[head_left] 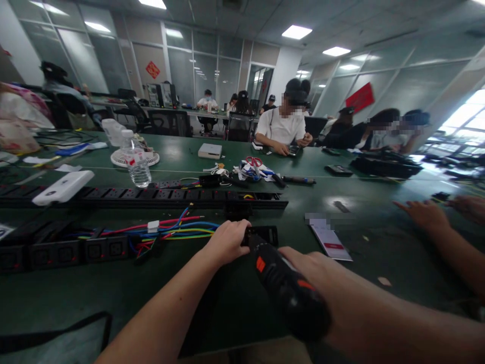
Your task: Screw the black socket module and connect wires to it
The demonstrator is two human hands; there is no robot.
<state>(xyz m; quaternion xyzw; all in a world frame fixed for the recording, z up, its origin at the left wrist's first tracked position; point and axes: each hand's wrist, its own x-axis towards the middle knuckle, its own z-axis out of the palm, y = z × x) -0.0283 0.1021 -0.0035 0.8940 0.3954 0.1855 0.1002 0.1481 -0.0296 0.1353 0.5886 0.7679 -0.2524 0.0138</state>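
- On the green desk (170,303), just right of the loose wire ends, lies a small black part (271,234); the left hand (229,241) is clamped on its left end, fingers bent over it.
- Right hand (308,268): wrapped around a black power tool (286,288) with orange accents, its nose angled down to the black part, close to the left fingertips. Whether the tip touches the part cannot be told.
- Left of the left hand, red, blue and yellow-green wires (189,228) run out of a black socket unit (68,253), with a white tag (153,226) around some of them.
- Beyond the wires stretches a long black socket strip (151,196), a white device (63,187) lying across it.
- Behind that strip, a clear bottle (138,164) stands upright near a white box (209,150); red-handled scissors (253,161) lie on a small pile farther right.
- Right of the tool, a phone (329,240) lies flat, its screen lit.
- Across the desk sits a person in a white shirt (284,126), hands at a small dark object; at the far right, another person's hand (426,217) reaches in.
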